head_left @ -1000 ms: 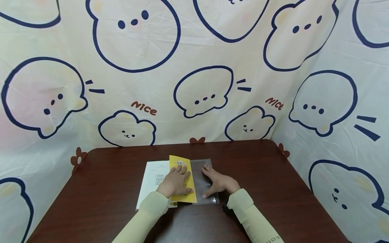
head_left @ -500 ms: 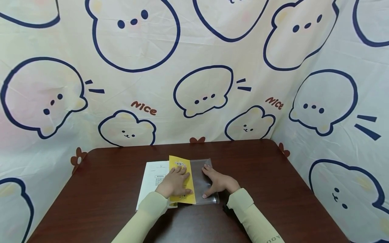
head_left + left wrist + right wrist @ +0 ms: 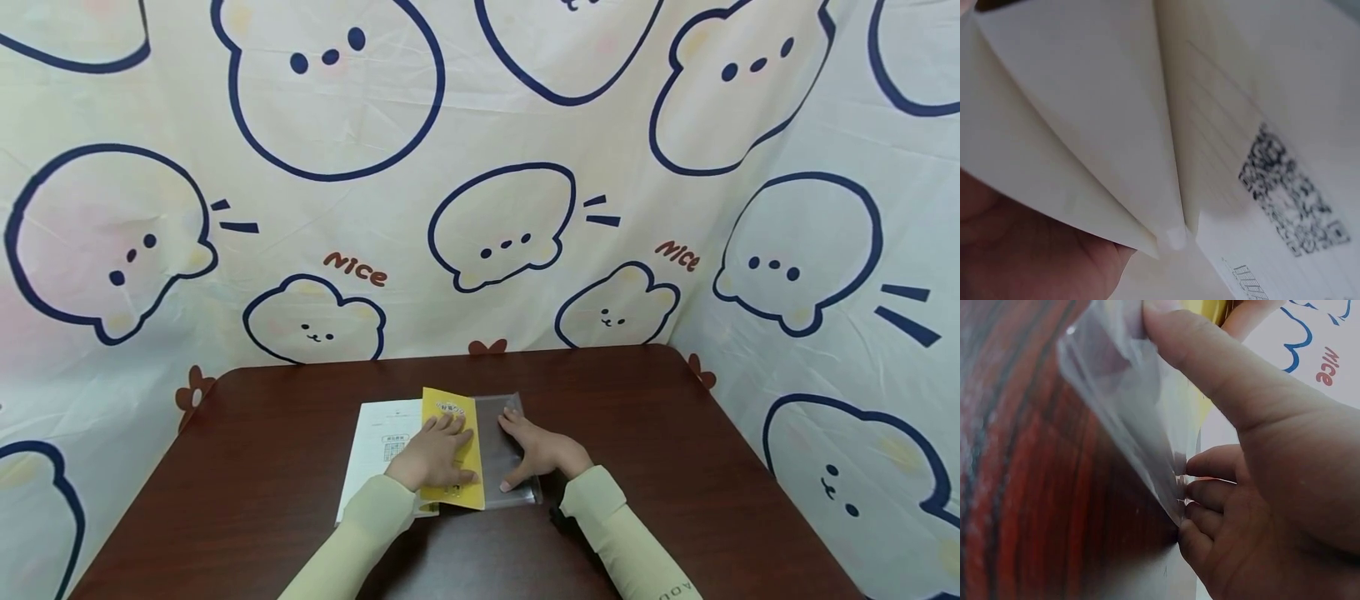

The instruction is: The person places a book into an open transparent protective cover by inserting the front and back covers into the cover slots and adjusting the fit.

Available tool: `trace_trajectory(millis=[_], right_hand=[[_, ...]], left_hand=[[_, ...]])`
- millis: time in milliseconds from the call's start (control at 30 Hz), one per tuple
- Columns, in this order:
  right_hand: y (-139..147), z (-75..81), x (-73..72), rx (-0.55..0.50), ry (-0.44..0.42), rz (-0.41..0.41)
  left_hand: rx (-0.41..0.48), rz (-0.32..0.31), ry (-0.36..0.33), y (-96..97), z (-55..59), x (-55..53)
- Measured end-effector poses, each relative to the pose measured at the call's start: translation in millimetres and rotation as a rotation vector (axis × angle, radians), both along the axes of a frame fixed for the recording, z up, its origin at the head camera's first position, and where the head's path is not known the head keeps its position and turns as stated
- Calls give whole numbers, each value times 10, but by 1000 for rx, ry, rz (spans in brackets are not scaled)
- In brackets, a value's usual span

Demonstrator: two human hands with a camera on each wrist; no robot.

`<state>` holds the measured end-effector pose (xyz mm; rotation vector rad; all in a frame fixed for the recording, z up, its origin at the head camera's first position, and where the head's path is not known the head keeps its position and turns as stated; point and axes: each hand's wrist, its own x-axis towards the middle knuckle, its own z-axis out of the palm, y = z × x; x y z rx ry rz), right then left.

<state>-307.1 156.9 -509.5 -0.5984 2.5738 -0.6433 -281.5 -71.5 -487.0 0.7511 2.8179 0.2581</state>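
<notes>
A booklet with a white, printed page (image 3: 378, 437) lies on the table, its yellow cover (image 3: 470, 454) turned to the right. My left hand (image 3: 433, 457) rests on that cover with fingers extended. Close up in the left wrist view are pale paper flaps (image 3: 1085, 81) and a printed QR code (image 3: 1294, 190); the hand shows at lower left. To the right, a clear plastic book cover (image 3: 498, 454) extends from under the yellow cover. My right hand (image 3: 546, 448) touches it with thumb and fingers spread. In the right wrist view the plastic's edge (image 3: 1119, 440) stands slightly lifted from the wood.
The dark brown wooden table (image 3: 637, 408) extends around the booklet on all sides. Behind and beside it hangs a pale curtain (image 3: 405, 217) with blue-outlined cartoon figures. A small black object (image 3: 558, 518) shows near the right cuff.
The yellow cover and my left hand have shifted slightly to the right and nearer. My right hand stays in place on the plastic.
</notes>
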Motion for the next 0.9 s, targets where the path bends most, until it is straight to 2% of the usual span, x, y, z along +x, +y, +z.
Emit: trace_trajectory(millis=[367,600,700,833,900], right_hand=[[-35,3,28,-5,-5,6],[-47,17,35,-9,-10,3],[-40,13,27,-7,-7,8],[-31,10,22,-10,6,4],[-31,10,23,-7,8,-3]], left_hand=[[31,-11,-5,42,-4,28],[41,-35,-14,48,-11,-10],[100,-54,-28,26,-20,-38],[232,-76,-31,-60,-10,-59],[284,-66,-28,-126,-2,-56]])
